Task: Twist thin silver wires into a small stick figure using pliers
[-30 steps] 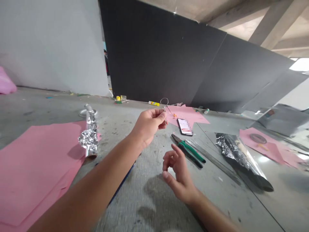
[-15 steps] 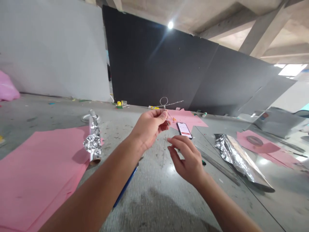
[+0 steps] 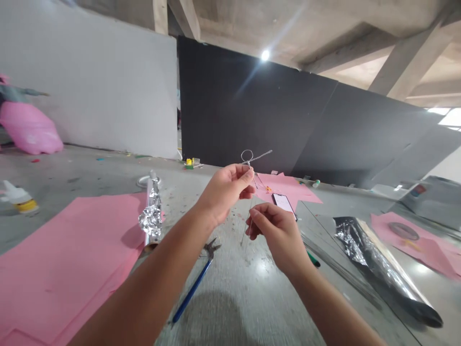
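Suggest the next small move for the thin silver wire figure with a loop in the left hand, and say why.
I would probably pinch the wire's long, thin lower tail with the right hand. Its curled fingers are right beside that tail, which hangs loose below the left hand. The left hand is already holding the thin silver wire figure steady, just below its loop.

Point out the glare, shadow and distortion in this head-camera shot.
Head view: the ceiling lamp flares in a streak across the black panel; glare sits on the concrete floor beside the right hand; a soft shadow lies below it; wide-angle distortion tilts the walls.
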Tool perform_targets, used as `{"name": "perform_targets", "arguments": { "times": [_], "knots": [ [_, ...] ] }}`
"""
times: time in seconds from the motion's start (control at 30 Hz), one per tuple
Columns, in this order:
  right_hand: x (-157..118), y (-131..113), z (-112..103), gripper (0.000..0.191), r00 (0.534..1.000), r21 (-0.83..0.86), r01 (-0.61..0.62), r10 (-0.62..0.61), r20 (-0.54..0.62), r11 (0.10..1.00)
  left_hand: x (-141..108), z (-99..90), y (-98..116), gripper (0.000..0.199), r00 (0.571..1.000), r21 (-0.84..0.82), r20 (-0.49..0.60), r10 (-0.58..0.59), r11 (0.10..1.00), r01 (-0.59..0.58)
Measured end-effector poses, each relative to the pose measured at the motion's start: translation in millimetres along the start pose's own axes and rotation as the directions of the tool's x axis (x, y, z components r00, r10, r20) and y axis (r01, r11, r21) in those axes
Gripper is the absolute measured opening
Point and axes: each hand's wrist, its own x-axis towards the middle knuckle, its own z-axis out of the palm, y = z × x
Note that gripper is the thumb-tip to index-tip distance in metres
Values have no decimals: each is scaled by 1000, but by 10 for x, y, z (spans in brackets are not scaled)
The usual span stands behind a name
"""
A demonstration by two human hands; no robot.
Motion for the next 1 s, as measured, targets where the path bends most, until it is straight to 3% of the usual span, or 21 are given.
{"name": "perform_targets", "arguments": {
  "times": [0.17,0.4,0.53,0.73,0.83,0.93,1.0],
  "knots": [
    [74,-66,16,18,1000,-41,26,-26,4,999,5,-166,82,15,985,136,174,4,990,-28],
    [65,-28,-6,17,982,-148,151,-165,-89,977,-29,-164,161,7,985,165,171,12,985,-40],
    [57,17,17,16,984,-205,139,-158,-79,969,-41,-134,162,12,976,146,217,-11,989,-21],
    [43,41,31,11,967,-393,188,-240,-89,900,-24,-94,93,12,983,360,144,114,919,-160],
    [53,48,12,13,980,-339,159,-190,-62,927,1,-112,48,11,975,448,138,175,867,-218],
    [76,73,-10,17,994,-161,111,-112,1,981,16,-145,32,12,969,529,129,213,811,-248],
    [96,102,-28,18,991,-42,129,-127,43,991,21,-158,36,13,970,557,114,216,794,-242]
  ]
}}
